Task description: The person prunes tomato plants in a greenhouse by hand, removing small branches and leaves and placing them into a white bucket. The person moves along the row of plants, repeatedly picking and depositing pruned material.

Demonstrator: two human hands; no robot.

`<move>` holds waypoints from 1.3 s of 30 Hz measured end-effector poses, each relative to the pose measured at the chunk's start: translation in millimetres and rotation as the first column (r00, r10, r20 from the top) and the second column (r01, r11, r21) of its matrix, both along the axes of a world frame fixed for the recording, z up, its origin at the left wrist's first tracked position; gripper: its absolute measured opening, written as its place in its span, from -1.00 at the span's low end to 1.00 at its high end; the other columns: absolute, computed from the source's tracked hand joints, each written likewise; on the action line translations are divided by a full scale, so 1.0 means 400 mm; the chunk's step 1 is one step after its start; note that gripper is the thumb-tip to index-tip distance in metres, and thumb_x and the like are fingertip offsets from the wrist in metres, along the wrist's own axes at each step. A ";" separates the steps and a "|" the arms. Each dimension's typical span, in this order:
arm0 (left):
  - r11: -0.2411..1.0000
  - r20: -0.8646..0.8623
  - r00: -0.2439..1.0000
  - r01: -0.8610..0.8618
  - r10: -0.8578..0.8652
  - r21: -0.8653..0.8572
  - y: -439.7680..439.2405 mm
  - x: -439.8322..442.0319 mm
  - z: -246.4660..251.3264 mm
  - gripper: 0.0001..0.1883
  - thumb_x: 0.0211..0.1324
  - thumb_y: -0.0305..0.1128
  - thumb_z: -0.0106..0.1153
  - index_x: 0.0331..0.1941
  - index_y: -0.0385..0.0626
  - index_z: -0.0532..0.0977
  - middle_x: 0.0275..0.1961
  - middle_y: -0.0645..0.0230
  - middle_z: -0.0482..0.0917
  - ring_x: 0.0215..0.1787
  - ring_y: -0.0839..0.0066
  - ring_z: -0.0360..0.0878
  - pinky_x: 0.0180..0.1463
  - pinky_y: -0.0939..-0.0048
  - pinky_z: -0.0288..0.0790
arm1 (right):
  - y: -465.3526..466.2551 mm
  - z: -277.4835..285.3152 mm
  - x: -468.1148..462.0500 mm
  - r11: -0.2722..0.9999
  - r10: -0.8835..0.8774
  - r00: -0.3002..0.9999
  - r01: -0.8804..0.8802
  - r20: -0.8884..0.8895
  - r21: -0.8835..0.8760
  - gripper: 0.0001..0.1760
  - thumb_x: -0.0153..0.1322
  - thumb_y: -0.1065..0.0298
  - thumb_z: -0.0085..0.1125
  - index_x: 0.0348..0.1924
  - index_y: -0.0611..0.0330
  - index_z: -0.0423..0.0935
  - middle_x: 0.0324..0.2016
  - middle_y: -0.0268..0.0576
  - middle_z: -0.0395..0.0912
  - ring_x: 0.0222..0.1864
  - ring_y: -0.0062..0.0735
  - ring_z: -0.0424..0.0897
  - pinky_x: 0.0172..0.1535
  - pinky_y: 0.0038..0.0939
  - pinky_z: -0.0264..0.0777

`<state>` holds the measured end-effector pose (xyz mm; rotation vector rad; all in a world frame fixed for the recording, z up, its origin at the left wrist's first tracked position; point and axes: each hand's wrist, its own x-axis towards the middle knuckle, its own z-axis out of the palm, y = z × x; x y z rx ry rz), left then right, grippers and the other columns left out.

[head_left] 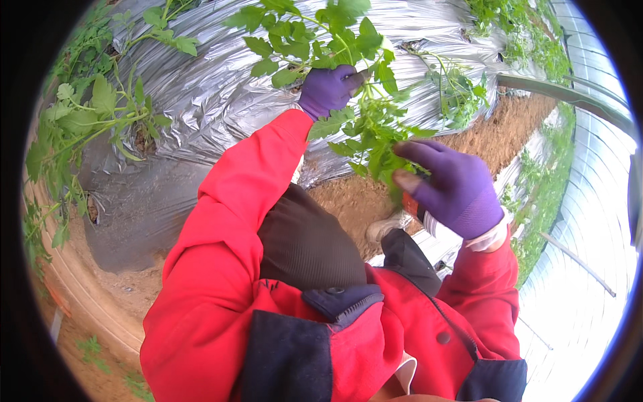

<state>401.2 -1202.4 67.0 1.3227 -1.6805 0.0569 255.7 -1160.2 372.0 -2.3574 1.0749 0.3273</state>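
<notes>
My left hand (329, 89), in a purple glove, grips a stem of a leafy tomato plant (346, 45) between thumb and fingers. Leaves spread above and around that hand. Lower down, a dense clump of tomato foliage (377, 133) hangs toward my right hand (449, 188), also gloved in purple. The right thumb and forefinger are spread at the edge of this clump, slightly blurred. Below the right palm shows a small part of a red and black object (413, 203). Most of it is hidden, so whether the hand holds it is unclear.
Silver mulch film (211, 75) covers the bed, with more tomato plants (100, 115) at left and a drooping one (452, 90) at right. A bare soil path (346, 201) runs by my shoe (387, 226). A metal bar (562, 93) juts in near the greenhouse film wall (598, 201).
</notes>
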 end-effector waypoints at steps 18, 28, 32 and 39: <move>0.936 -0.821 0.567 0.321 -0.070 0.143 -0.002 0.029 -0.062 -0.59 0.20 -0.31 0.14 0.15 0.07 0.47 0.05 0.25 0.56 -0.07 0.38 0.61 0.00 0.36 0.49 | 0.003 -0.025 -0.129 0.833 -0.465 0.819 0.533 0.336 -0.147 -0.42 0.35 0.35 0.28 0.23 0.11 0.39 0.05 -0.16 0.56 -0.62 -0.71 0.43 -0.44 -0.58 0.39; 0.794 -0.762 0.368 0.094 0.533 0.601 0.313 0.235 -0.318 -0.58 0.31 -0.02 -0.06 -0.09 -0.15 0.52 -0.22 0.27 0.58 -0.30 0.45 0.53 -0.24 0.42 0.43 | 0.346 -0.088 -0.691 0.631 -0.771 0.631 0.742 -0.080 -0.225 -0.49 0.33 0.09 0.22 0.10 0.09 0.48 -0.02 -0.04 0.58 -0.05 -0.11 0.60 -0.01 -0.26 0.46; 0.487 -0.865 0.083 0.798 0.494 0.355 0.564 0.244 -0.244 -0.62 0.31 -0.07 -0.04 -0.13 -0.16 0.54 -0.28 0.28 0.60 -0.29 0.48 0.54 -0.19 0.42 0.44 | 0.508 -0.183 -0.881 0.393 -0.919 0.394 0.919 0.033 -0.034 -0.46 0.34 -0.01 0.21 0.09 0.09 0.51 -0.04 0.05 0.59 0.04 -0.02 0.55 0.09 -0.23 0.40; 0.360 -0.813 0.269 0.793 0.517 0.491 0.617 0.082 0.023 -0.61 0.30 -0.07 -0.03 -0.12 -0.19 0.54 -0.27 0.26 0.61 -0.27 0.47 0.55 -0.15 0.41 0.45 | 0.578 -0.307 -1.017 0.462 -0.846 0.443 0.887 0.296 -0.008 -0.50 0.36 -0.03 0.10 0.02 0.11 0.55 -0.10 0.09 0.60 0.00 0.04 0.56 0.08 -0.19 0.39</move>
